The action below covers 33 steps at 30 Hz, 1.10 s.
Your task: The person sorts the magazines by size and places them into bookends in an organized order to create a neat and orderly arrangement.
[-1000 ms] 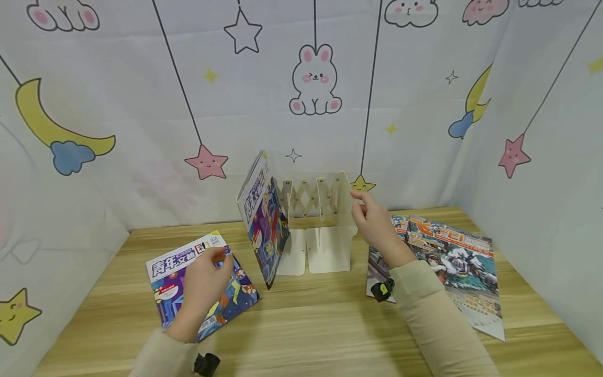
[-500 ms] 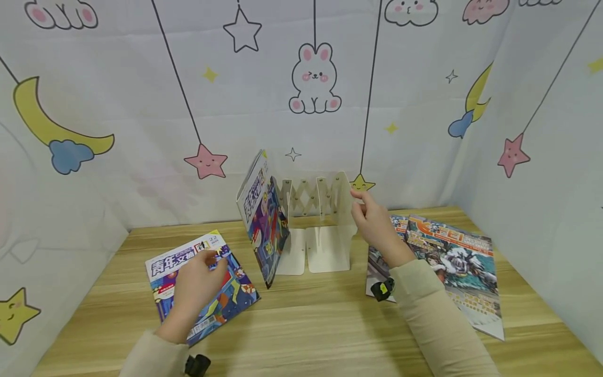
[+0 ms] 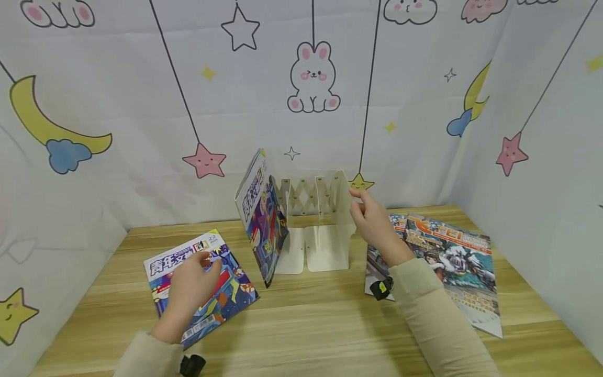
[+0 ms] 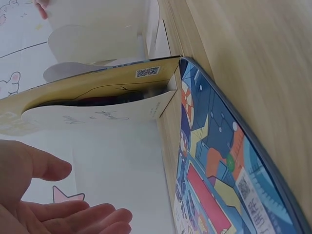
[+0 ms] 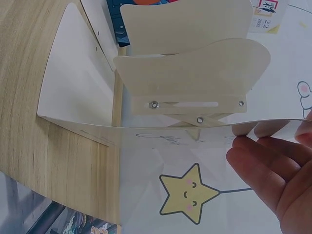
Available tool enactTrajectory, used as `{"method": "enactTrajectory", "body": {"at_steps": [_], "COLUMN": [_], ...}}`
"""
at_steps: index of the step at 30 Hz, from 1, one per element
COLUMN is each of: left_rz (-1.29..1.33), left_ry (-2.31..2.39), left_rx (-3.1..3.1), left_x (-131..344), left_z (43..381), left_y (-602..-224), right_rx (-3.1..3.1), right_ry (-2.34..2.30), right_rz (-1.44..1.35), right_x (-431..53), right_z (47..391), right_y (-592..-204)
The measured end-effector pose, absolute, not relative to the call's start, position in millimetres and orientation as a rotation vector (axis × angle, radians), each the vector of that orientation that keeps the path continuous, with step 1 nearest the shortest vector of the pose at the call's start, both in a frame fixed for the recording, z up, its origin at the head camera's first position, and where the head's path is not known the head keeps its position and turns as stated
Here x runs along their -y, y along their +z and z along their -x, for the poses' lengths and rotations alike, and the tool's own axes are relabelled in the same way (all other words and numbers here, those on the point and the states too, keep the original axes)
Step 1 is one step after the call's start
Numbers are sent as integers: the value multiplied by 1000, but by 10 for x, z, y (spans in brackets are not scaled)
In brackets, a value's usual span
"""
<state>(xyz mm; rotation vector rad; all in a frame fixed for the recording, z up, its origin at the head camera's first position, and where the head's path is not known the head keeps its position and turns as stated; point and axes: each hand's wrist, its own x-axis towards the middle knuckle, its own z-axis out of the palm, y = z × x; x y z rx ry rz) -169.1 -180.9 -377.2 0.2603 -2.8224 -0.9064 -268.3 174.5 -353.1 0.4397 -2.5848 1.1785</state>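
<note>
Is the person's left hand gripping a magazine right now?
No, the left hand has open space between its thumb and fingers.

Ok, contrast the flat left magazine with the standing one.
The flat magazine lies face up on the table; the standing magazine stands tilted, cover facing left. The left hand partly hides the flat magazine in the head view, but not the standing magazine. Both covers have white title bands.
</note>
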Motion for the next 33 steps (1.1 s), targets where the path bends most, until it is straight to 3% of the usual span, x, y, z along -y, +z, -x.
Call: {"method": "enactTrajectory", "body": {"at_steps": [33], "left_rz": [-334], "left_ry": [-916], "left_rx": [2908], "left_x": [2031], "left_z": [1650], "left_y": [-3851], "right_rx": [2591], "right_ry": [1182], "right_rz": [-410], "right_x": [-1741], "right_z": [2678], "right_y": [-3549]}}
